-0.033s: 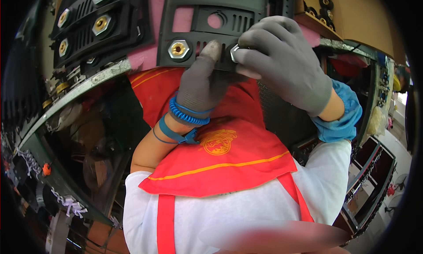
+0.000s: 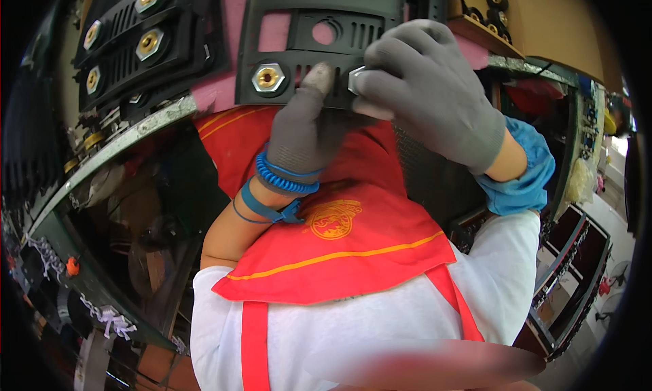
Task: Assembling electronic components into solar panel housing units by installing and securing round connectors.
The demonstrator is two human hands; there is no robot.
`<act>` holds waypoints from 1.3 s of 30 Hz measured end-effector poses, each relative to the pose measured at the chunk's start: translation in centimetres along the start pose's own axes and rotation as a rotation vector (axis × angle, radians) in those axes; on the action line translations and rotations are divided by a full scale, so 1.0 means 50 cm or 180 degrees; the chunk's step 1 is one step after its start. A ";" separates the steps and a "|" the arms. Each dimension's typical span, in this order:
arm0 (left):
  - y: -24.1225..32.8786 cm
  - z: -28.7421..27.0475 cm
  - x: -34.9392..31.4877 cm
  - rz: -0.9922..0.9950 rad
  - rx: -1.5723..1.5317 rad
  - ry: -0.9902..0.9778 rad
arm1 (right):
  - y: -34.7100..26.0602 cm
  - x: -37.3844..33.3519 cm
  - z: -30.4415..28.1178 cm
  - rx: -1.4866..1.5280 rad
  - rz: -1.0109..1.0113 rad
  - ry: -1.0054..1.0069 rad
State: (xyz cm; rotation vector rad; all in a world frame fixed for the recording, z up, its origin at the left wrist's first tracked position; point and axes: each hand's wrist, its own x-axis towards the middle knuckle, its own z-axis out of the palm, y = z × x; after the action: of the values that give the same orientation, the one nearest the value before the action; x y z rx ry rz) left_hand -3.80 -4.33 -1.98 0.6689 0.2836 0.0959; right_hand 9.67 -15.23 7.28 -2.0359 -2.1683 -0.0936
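Observation:
A black plastic panel (image 2: 272,28) with slots and a round hole lies at the bench's near edge. A silver hex nut with a brass centre (image 2: 268,78) sits in its near left corner. My left hand (image 2: 302,123), in a grey glove, pinches the panel's near edge, thumb on top and fingers hidden underneath. At the near right corner my right hand (image 2: 431,92), also gloved, closes its fingers on a second hex nut (image 2: 354,80). That nut shows only in part; the fingers cover the rest.
More black panels with hex nuts (image 2: 149,45) are stacked at the left. Pink sheeting (image 2: 210,96) covers the bench behind its pale edge (image 2: 159,119). At the back right a cardboard box (image 2: 485,38) holds small black round parts. A red apron (image 2: 339,248) hangs in front of me.
The whole view has shifted slightly to the left. Both hands keep their places on the panel and the nut.

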 end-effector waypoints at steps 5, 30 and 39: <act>-0.006 -0.022 -0.011 0.1435 0.3230 -0.0052 | 0.008 0.004 0.020 0.0255 0.0208 -0.0064; -0.009 0.020 0.006 -0.0227 -0.0947 0.0388 | 0.004 0.003 -0.017 0.0195 0.0400 -0.0312; -0.017 0.019 0.010 0.0241 0.0081 0.0497 | 0.048 -0.028 -0.044 0.0803 -0.0133 0.0148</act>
State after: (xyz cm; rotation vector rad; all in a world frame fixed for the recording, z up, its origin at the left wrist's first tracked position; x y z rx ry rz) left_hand -3.07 -5.48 -1.92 0.6987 0.4101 0.2179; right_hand 12.30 -16.79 9.08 -1.8321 -2.0759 0.1206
